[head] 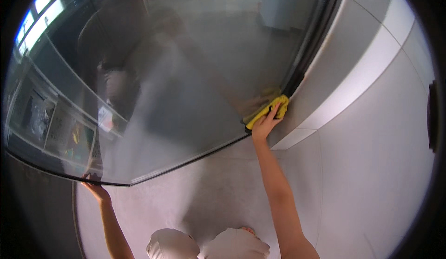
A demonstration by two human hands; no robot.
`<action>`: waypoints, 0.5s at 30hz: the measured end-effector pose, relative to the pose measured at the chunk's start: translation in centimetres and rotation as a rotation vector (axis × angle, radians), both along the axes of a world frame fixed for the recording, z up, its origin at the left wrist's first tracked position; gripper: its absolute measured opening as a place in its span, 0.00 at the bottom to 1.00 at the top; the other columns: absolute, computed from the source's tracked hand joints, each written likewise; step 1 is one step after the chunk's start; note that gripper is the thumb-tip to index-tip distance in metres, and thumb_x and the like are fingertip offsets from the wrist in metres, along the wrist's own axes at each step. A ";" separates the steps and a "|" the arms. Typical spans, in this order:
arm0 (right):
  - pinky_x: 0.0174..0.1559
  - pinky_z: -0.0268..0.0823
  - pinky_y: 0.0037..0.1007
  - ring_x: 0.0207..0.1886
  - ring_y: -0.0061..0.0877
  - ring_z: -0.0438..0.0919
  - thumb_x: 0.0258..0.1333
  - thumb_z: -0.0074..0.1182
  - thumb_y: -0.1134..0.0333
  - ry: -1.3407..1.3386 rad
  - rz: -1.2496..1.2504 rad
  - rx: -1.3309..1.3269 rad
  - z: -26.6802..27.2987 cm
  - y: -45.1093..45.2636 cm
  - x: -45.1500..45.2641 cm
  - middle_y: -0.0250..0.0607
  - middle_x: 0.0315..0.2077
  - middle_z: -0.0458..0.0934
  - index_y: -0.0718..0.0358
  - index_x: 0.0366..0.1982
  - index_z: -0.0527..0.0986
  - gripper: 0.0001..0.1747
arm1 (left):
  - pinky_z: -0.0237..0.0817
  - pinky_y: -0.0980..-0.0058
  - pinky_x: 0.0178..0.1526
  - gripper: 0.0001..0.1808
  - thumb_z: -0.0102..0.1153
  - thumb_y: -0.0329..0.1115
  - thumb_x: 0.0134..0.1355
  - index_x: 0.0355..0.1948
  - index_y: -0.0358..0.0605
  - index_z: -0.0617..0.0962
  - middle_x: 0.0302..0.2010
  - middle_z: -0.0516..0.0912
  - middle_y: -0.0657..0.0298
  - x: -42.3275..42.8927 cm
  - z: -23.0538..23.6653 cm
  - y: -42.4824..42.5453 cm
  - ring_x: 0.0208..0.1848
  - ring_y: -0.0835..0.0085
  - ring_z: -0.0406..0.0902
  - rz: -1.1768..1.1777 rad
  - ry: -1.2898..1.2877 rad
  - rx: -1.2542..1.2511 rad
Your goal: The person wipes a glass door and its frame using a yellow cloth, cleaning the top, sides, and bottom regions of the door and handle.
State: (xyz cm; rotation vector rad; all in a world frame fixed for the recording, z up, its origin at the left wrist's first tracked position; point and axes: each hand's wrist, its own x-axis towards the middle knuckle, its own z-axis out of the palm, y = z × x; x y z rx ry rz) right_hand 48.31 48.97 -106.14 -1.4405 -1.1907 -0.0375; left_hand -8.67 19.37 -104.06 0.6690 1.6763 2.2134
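Observation:
My right hand presses a yellow cloth with dark trim against a large dark glass panel. The cloth lies near the panel's lower right corner, beside its black frame. Over to the left, my left hand grips the panel's black lower edge. Some of its fingers are hidden there or blend with their reflection. The glass mirrors my arm and the cloth.
A pale tiled wall ledge runs along the right side of the frame. Grey floor tile lies below. Shelves with several items show in the glass at left, reflected or behind it. A dark fixture sits at far right.

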 end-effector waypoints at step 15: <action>0.43 0.72 0.43 0.42 0.47 0.79 0.64 0.42 0.64 0.309 -0.180 -0.929 -18.1 0.0 -0.5 0.57 0.46 0.77 0.57 0.66 0.57 0.29 | 0.45 0.65 0.67 0.35 0.32 0.64 0.67 0.65 0.53 0.61 0.66 0.62 0.59 -0.8 -0.6 -0.3 0.67 0.65 0.58 -0.075 -0.095 0.049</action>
